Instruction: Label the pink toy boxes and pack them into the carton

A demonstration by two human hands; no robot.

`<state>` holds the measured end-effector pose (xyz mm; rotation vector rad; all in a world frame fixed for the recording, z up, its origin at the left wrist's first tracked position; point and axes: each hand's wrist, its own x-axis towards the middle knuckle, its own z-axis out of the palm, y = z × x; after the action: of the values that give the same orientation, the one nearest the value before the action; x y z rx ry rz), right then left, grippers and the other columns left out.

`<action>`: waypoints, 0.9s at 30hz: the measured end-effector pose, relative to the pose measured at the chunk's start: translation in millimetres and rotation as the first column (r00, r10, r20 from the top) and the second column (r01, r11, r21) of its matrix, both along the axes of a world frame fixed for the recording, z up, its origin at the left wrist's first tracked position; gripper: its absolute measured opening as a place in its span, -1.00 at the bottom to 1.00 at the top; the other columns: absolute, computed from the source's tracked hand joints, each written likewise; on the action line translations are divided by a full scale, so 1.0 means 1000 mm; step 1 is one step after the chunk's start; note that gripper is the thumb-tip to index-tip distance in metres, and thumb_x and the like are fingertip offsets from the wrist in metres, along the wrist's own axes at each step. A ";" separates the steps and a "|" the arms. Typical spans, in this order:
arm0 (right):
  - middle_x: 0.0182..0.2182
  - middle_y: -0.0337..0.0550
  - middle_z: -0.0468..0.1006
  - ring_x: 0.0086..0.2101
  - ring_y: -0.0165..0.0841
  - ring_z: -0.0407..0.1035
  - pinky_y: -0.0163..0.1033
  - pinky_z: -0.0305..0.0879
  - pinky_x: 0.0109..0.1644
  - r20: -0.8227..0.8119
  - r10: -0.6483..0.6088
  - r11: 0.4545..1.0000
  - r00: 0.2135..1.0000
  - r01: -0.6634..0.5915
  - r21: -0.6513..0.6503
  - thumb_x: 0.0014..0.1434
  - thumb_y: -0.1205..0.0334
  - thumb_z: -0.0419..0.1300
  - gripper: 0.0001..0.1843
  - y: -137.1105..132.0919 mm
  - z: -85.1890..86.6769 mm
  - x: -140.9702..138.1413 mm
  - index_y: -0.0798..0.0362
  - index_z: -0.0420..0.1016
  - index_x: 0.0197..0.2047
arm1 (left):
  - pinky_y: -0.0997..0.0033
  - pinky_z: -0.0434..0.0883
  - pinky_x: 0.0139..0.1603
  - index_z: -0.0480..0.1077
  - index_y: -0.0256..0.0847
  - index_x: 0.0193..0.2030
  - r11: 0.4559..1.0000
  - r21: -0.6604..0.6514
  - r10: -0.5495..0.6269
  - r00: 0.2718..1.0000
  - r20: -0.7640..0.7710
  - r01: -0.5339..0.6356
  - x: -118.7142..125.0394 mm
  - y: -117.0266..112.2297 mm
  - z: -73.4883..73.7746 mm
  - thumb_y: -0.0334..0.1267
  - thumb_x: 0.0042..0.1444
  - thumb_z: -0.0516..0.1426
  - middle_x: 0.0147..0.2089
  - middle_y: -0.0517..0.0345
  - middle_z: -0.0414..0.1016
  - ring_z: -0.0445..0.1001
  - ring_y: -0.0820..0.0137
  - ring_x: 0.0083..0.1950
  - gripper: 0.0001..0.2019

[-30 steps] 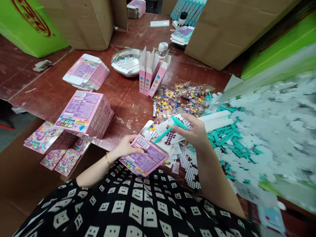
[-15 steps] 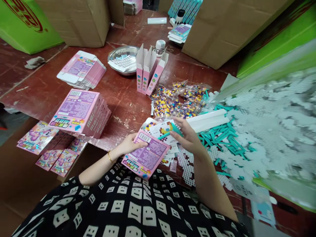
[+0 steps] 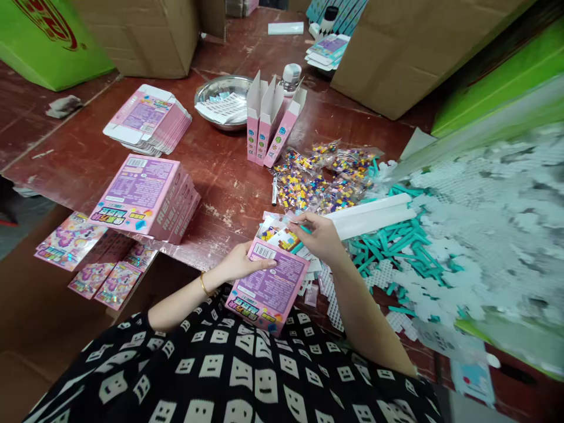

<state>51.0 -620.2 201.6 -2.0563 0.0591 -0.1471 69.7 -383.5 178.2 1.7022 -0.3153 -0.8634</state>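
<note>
My left hand (image 3: 242, 262) grips a pink and purple cardboard box (image 3: 268, 282) by its left edge, thumb on top near the barcode. The box lies tilted in front of my body, its open end facing away. A printed card (image 3: 285, 237) with a pixel pattern sticks out of that end, with colourful pieces beside it. My right hand (image 3: 318, 236) is closed at the card, thumb and fingers pinched at its far edge. Partly under the right hand are more papers and a small clear packet (image 3: 311, 295).
Bags of coloured bricks (image 3: 308, 182) lie beyond my hands, near three upright open boxes (image 3: 268, 126). Closed boxes (image 3: 136, 194) and flat cartons (image 3: 147, 120) are stacked left. A metal bowl (image 3: 227, 120) stands behind. White grid plates (image 3: 484, 235) and teal sticks (image 3: 396, 241) heap up right.
The card has gone deeper into the box's open end, and the teal piece shows less. My right hand has moved slightly left, its fingers closing from a looser spread. The view has shifted slightly.
</note>
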 end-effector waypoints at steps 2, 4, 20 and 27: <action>-0.34 -0.17 0.61 -0.28 -0.31 0.49 -0.18 0.41 -0.16 -0.025 0.151 0.988 0.988 -0.150 0.044 0.13 0.13 0.26 -0.86 -0.004 0.001 -0.001 0.02 0.54 -0.34 | 0.25 0.49 -0.13 0.53 -0.27 -0.11 0.999 0.035 -0.042 0.999 0.000 0.042 0.001 0.000 -0.001 0.06 0.00 0.31 -0.13 -0.02 0.63 0.58 0.24 -0.19 -0.55; -0.28 -0.15 0.63 -0.23 -0.29 0.50 -0.16 0.41 -0.11 -0.074 0.306 0.952 0.949 -0.304 0.043 0.15 0.11 0.26 -0.85 -0.006 0.007 -0.002 0.00 0.57 -0.29 | 0.24 0.49 -0.14 0.52 -0.28 -0.11 0.997 0.046 -0.057 0.998 0.001 0.057 0.002 -0.002 -0.002 0.11 0.02 0.28 -0.14 -0.02 0.63 0.57 0.24 -0.19 -0.52; -0.48 -0.20 0.55 -0.39 -0.35 0.41 -0.18 0.24 -0.19 -0.035 0.498 0.812 0.867 -0.480 -0.334 0.39 0.08 0.05 -0.63 0.002 0.024 -0.029 0.02 0.56 -0.36 | 0.29 0.45 -0.22 0.44 -0.29 -0.19 0.985 0.025 0.173 0.983 -0.062 -0.172 0.000 -0.005 0.002 0.20 -0.07 0.29 -0.23 0.00 0.58 0.53 0.28 -0.26 -0.45; -0.38 -0.11 0.51 -0.28 -0.26 0.38 -0.08 0.29 -0.10 0.139 0.294 0.909 0.946 -0.232 -0.345 0.34 0.02 0.13 -0.63 0.015 -0.001 -0.035 0.03 0.53 -0.41 | 0.16 0.41 0.03 0.35 -0.27 -0.03 0.988 0.011 0.154 0.980 0.124 -0.156 -0.004 0.000 -0.011 0.21 0.16 0.14 -0.06 -0.06 0.50 0.50 0.18 -0.04 -0.47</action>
<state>15.7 -605.4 200.3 -2.3455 -0.3852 -0.1915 65.6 -383.7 167.0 1.7774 -0.2535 -0.6511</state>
